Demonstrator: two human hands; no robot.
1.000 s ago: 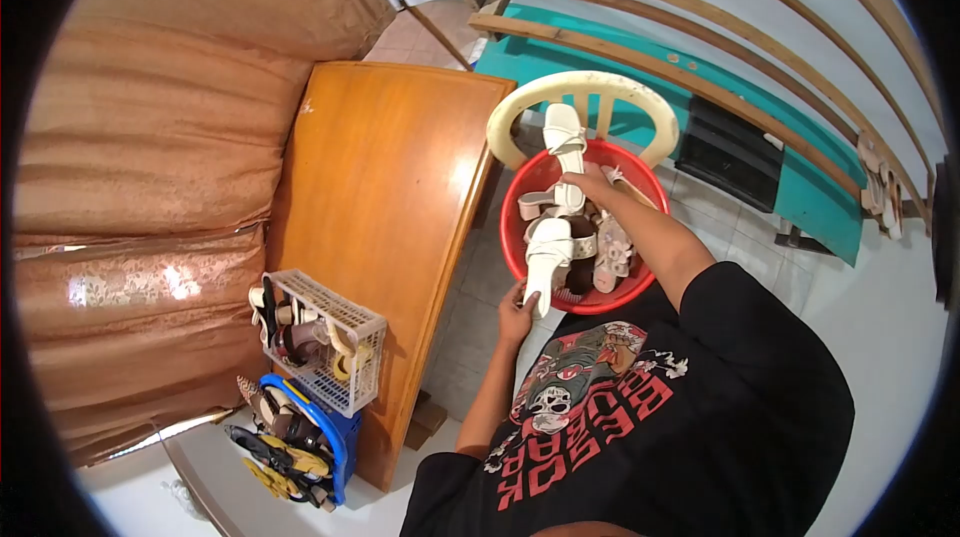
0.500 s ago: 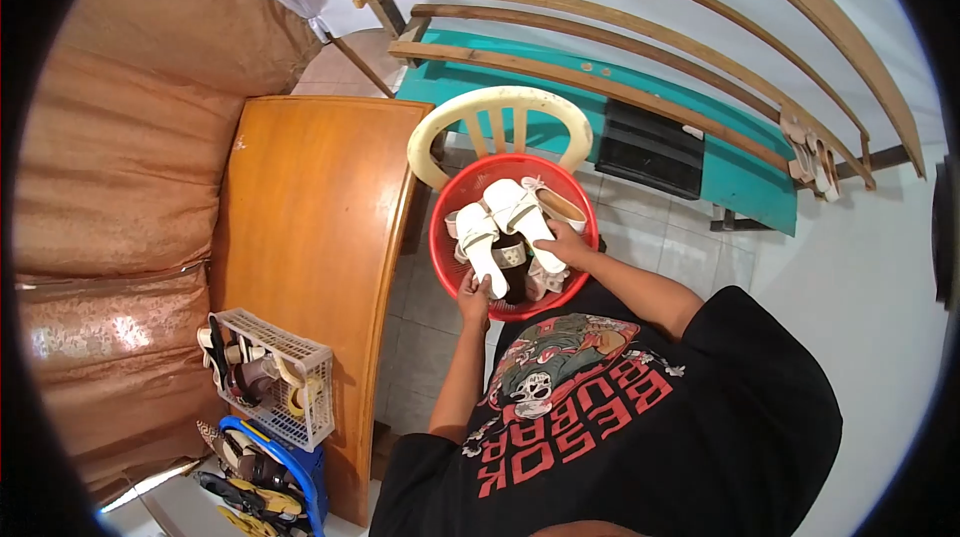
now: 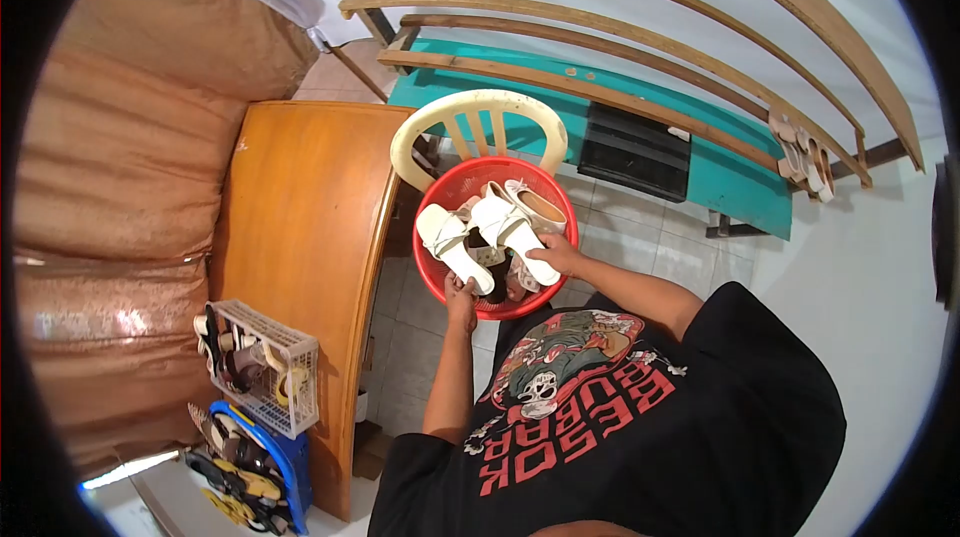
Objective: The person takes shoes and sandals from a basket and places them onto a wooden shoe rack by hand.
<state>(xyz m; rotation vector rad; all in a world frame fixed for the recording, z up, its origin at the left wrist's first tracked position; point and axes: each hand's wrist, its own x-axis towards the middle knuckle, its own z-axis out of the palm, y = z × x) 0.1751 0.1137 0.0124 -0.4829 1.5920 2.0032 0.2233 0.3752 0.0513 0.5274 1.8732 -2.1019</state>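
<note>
Two white slide sandals are lifted over a red plastic basket (image 3: 428,275) of shoes. My left hand (image 3: 461,299) is closed on the heel end of the left sandal (image 3: 452,242). The right sandal (image 3: 503,224) is gripped near its heel by my right hand (image 3: 556,254). Under and behind them lie more shoes, among them a pale flat (image 3: 535,205) with a bow; those lower down are partly hidden. The basket stands in front of the cream plastic chair back (image 3: 482,102), apparently on its seat, which is hidden.
A wooden table (image 3: 310,197) stands on the left. At its near end are a white crate (image 3: 290,377) and a blue basket (image 3: 297,477), both holding footwear. Behind the chair runs a green bench (image 3: 740,199) beneath a wooden rack (image 3: 560,7) with pale shoes (image 3: 803,157) at its right end.
The left sandal has swung outward to the left, so the two sandals are farther apart. The view has shifted slightly, moving basket and chair left in the frame. Both hands keep their hold.
</note>
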